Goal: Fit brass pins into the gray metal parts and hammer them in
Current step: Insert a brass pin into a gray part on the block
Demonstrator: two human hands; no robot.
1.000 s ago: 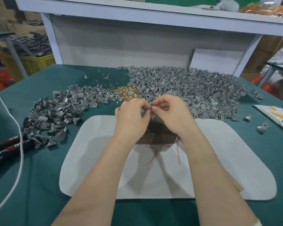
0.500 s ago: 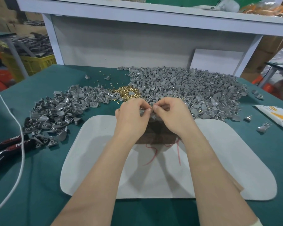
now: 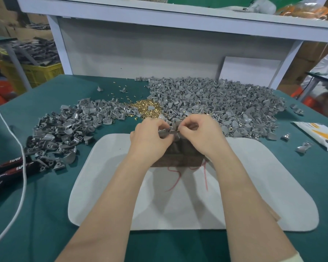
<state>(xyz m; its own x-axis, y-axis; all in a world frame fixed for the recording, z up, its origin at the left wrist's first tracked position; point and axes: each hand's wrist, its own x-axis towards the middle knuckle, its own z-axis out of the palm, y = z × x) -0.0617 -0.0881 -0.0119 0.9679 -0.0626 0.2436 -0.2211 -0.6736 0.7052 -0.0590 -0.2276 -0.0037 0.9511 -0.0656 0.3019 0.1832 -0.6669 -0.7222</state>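
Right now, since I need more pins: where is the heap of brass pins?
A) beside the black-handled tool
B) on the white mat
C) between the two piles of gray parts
C: the brass pins lie between the left pile of gray parts and the right pile.

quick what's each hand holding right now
Left hand: grips a small gray metal part.
Right hand: pinches the same part from the other side.

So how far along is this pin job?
Partway, I'd guess. Done: brass glints dot the larger heap of gray metal parts on the right, perhaps pinned already. In hand: the left hand and right hand pinch one gray metal part above the brown block, seemingly fitting a pin. Left: the smaller gray heap and the loose pile of brass pins.
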